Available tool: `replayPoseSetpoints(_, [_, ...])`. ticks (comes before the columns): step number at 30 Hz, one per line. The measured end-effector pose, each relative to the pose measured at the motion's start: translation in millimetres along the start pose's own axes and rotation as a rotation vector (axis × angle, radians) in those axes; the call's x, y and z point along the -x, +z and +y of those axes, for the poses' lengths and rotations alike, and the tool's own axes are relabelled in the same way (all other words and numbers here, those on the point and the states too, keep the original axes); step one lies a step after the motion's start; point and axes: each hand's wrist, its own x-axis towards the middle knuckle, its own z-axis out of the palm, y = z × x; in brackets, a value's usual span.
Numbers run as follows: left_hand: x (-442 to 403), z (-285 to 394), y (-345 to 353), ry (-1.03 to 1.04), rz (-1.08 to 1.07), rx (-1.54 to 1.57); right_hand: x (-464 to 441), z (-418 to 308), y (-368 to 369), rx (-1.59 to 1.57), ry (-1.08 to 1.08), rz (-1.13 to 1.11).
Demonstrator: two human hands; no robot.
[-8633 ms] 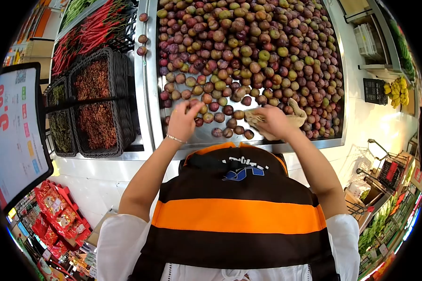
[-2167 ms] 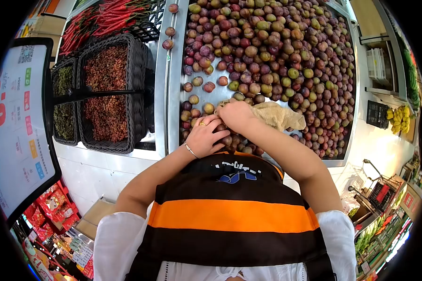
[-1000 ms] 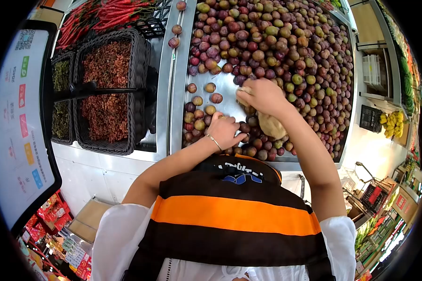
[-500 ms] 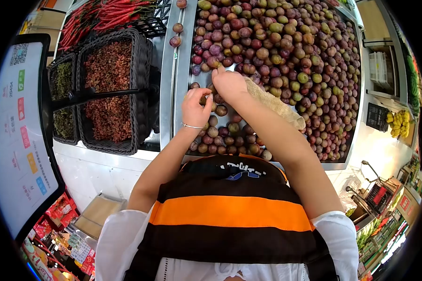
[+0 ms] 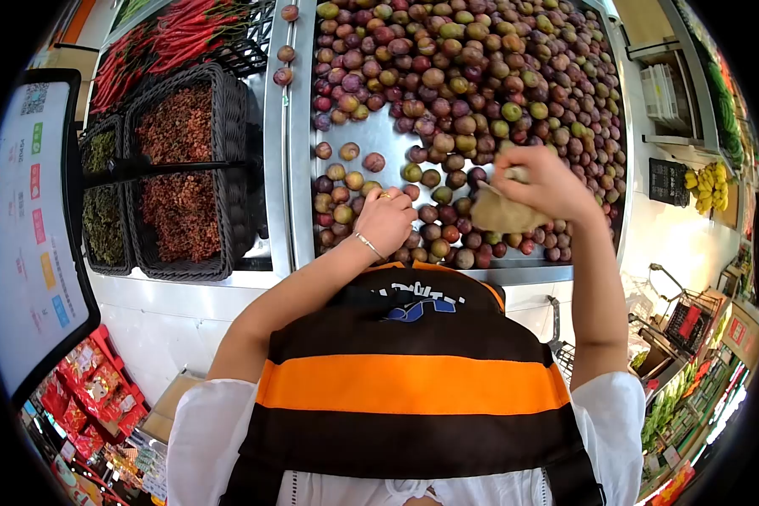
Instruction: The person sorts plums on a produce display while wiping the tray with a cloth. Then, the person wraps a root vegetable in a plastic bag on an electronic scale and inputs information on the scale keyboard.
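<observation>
My left hand (image 5: 385, 223) is low over the plums (image 5: 441, 249) at the near edge of the metal display tray (image 5: 358, 135). Its fingers curl downward among the fruit, and whatever they hold is hidden beneath them. A thin bracelet circles that wrist. To the right, my right hand (image 5: 546, 181) is raised above the plums, closed in a fist around a beige cloth (image 5: 499, 212). The cloth hangs bunched below the fingers. Loose plums in small groups lie around my left hand, while a dense pile fills the far and right parts of the tray.
Left of the tray stand dark woven baskets (image 5: 240, 126) of reddish and green dried spice, with red chillies (image 5: 185, 38) behind. A screen (image 5: 38, 219) on an arm is at far left. Three plums sit on the metal divider (image 5: 299, 110). Bananas (image 5: 711, 187) hang at right.
My right hand has lifted and swung right with the cloth, away from my left hand. My left hand has shifted slightly right and nearer to me. More bare tray surface shows among the plums.
</observation>
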Motion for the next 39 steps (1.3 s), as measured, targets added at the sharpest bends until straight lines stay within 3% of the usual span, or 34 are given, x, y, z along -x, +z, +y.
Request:
replayPoseSetpoints(2, [-7.7,6.4,5.0,0.185,-0.085,-0.216,35.8,-3.5,-15.8,-0.039,0.017,0.089])
replayPoseSetpoints(5, [-13.0,14.6,10.0,0.326,-0.188,-0.297,77.7,-7.3,-30.4,-0.079,0.069,0.218])
replayPoseSetpoints(7, [-20.6,14.5,6.6,0.306,-0.332,-0.376,107.1,-8.6,-39.5,-0.003,0.032,0.302])
replayPoseSetpoints(10, [-28.7,2.6,13.9,0.353,-0.528,-0.424,167.3,-26.5,-53.0,0.018,0.142,0.313])
replayPoseSetpoints(13, [-32.8,-3.6,13.7,0.451,-0.473,-0.424,235.2,-32.7,-56.4,-0.064,0.277,0.218])
replayPoseSetpoints(17, [-31.3,-12.3,17.4,0.524,-0.407,-0.369,281.3,-40.8,-39.5,0.120,0.466,-0.049])
replayPoseSetpoints(20, [-31.9,-18.4,17.9,0.574,-0.399,-0.340,289.6,-18.8,-14.6,0.201,0.671,0.045])
replayPoseSetpoints(23, [-29.8,-23.7,23.4,0.625,-0.336,-0.289,275.5,14.9,-6.0,0.101,0.575,0.189])
replayPoseSetpoints(29, [-29.2,-17.4,17.6,0.627,-0.346,-0.373,238.4,91.5,28.5,0.217,0.502,0.408])
replayPoseSetpoints(31, [-24.2,-12.4,8.6,0.603,-0.333,-0.355,240.7,119.8,26.3,0.264,0.592,0.471])
replayPoseSetpoints(33, [-4.6,1.2,-5.3,0.418,-0.151,-0.254,251.3,134.1,18.1,0.323,0.606,0.512])
replayPoseSetpoints(36, [55.8,32.6,-59.4,0.194,-0.146,-0.100,283.3,173.1,4.4,0.382,0.739,0.269])
replayPoseSetpoints(38, [120.0,35.8,-84.8,-0.218,-0.422,-0.066,303.7,198.2,1.3,0.520,0.845,0.063])
replayPoseSetpoints(39, [150.4,33.4,-95.1,-0.413,-0.627,-0.211,310.4,213.2,5.5,0.581,0.861,0.078])
